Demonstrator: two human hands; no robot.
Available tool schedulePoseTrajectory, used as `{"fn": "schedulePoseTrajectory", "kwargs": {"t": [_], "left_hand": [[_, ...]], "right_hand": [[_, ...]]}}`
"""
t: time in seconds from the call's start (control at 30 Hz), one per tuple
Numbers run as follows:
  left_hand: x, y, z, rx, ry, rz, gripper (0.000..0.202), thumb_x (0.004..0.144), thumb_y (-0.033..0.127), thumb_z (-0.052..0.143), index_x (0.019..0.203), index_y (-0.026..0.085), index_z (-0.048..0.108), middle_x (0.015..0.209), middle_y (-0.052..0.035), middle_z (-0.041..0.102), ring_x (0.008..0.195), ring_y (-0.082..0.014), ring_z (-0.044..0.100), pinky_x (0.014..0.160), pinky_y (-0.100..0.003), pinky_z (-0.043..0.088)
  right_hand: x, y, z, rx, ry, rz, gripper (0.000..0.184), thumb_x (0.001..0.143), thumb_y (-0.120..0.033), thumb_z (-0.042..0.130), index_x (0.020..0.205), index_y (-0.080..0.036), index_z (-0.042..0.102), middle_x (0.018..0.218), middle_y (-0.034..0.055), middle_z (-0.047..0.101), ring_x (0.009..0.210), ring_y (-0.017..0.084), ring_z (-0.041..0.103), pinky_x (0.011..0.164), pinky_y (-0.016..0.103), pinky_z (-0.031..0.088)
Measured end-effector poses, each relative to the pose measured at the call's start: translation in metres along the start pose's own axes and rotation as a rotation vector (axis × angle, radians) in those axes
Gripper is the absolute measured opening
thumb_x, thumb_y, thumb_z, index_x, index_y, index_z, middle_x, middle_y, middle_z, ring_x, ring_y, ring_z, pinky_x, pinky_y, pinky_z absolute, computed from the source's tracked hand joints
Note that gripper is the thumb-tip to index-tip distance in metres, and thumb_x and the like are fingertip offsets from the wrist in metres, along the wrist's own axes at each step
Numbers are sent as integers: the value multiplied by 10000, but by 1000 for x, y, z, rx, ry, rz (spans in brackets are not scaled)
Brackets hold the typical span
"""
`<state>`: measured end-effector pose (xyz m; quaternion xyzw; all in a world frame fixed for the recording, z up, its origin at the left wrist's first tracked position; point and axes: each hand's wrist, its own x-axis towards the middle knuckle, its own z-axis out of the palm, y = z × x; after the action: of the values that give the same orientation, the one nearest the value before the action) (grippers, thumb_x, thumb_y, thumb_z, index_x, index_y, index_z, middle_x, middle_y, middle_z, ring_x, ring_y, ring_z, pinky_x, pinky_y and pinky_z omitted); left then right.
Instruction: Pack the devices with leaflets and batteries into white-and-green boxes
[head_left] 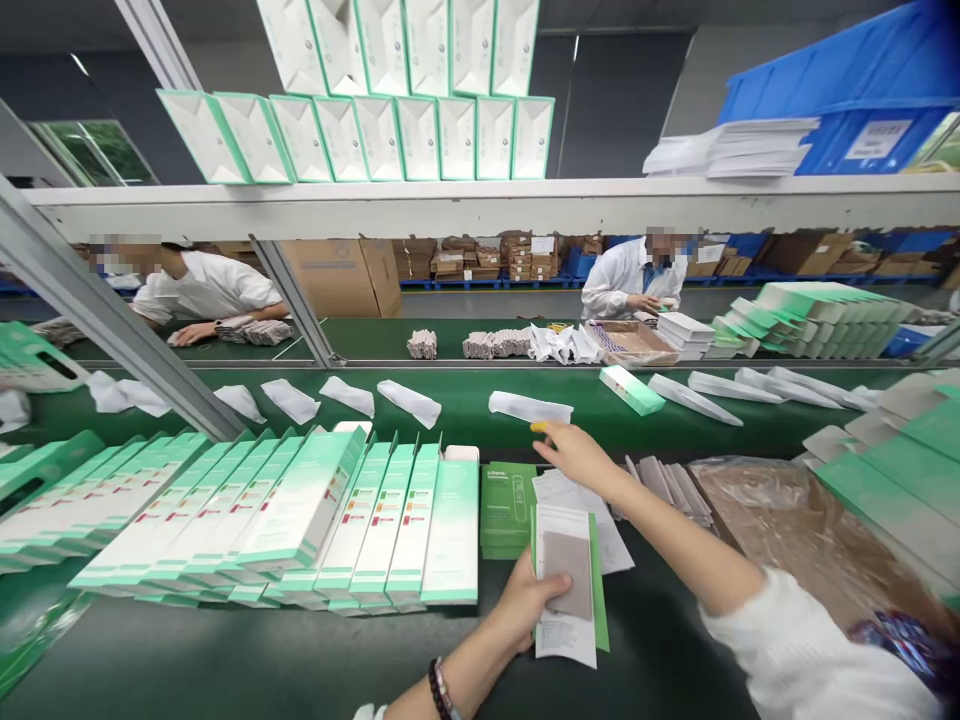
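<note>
My left hand [525, 605] is closed around a small stack, with its thumb pressed on top. The stack has a grey-brown flat pouch [568, 575] uppermost, a folded white printed leaflet [566, 640] beneath it and a green booklet [601, 600] behind. My right hand [574, 452] stretches forward to the green belt, fingers slightly apart, with a yellow cover on one fingertip. That fingertip is at the lower edge of a white wrapped packet [529, 407]; whether it touches is unclear. Green booklets [507, 510] and white leaflets [611, 535] lie just beyond my left hand.
White-and-green cartons [450, 525] stand in rows on the left. More packets and a carton [631, 389] lie along the belt [457, 385]. At right is a plastic-lined cardboard tray [780, 540]. A shelf [480, 208] crosses overhead; two people work beyond.
</note>
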<state>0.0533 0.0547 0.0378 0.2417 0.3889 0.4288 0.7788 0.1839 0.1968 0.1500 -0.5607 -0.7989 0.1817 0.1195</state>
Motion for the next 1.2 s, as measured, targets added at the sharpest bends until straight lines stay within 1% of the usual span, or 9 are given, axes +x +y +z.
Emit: {"fn": "schedulePoseTrajectory", "kwargs": {"t": [0.2,0.43,0.63,0.73,0.8,0.9,1.0,1.1,1.2], "left_hand": [[8,-19,-14,37,58,3,576,501,196,844,1024,124,615,866,-59,729,854,-260,658,797,-355,478],[28,-28,-31,89,45,-9,734,462,234,859,1132,110,584,950,-74,731,1016,-322,640,933,-416,452],[-1,-6,-25,240,10,103,747,576,350,860,1212,105,556,1112,-129,696,1094,-334,609,960,-419,459],[-22,10,-22,363,1,259,636,676,402,803,1194,104,587,1155,-156,675,1107,-341,593,995,-442,439],[-35,25,-18,435,-55,352,551,770,382,726,1236,124,584,1225,-159,646,1153,-335,571,1038,-450,407],[-53,47,-6,575,-231,448,533,827,267,656,1342,195,540,1433,-126,503,1295,-325,474,1120,-441,322],[-66,57,5,725,-415,418,512,766,139,661,1270,219,625,1466,-83,468,1319,-326,447,1133,-420,302],[-76,51,12,730,-555,266,446,720,111,657,1155,197,695,1310,-71,577,1149,-302,575,1005,-386,441],[-86,42,14,695,-526,153,503,692,117,665,1188,202,666,1280,-57,575,1090,-279,594,950,-367,480]], "right_hand": [[137,-5,34,-62,107,219,378,920,-338,610,1257,-176,554,1309,100,552,1127,259,579,932,494,493],[154,12,39,267,206,289,339,929,-335,599,1221,-165,571,1228,93,596,1036,227,620,866,440,533],[107,30,-16,798,338,197,275,958,-401,531,1063,-156,597,936,29,635,748,139,617,696,325,539],[52,29,-39,1090,290,126,392,965,-534,418,782,-201,515,548,-80,394,465,86,395,584,275,486],[12,23,-45,1255,201,85,447,904,-610,476,682,-227,416,497,-108,249,433,80,284,540,263,450],[-39,8,-39,1436,35,65,415,764,-494,739,697,-225,430,507,-118,266,443,66,262,507,249,412],[-70,-9,-23,1592,-64,88,338,756,-348,781,725,-217,471,491,-126,262,428,55,226,468,221,380],[-86,-23,-6,1756,-35,124,306,796,-336,738,711,-223,467,478,-129,215,413,56,164,393,169,281],[-97,-32,7,1898,74,158,335,753,-312,766,679,-233,449,489,-121,219,407,64,201,377,153,288]]}}
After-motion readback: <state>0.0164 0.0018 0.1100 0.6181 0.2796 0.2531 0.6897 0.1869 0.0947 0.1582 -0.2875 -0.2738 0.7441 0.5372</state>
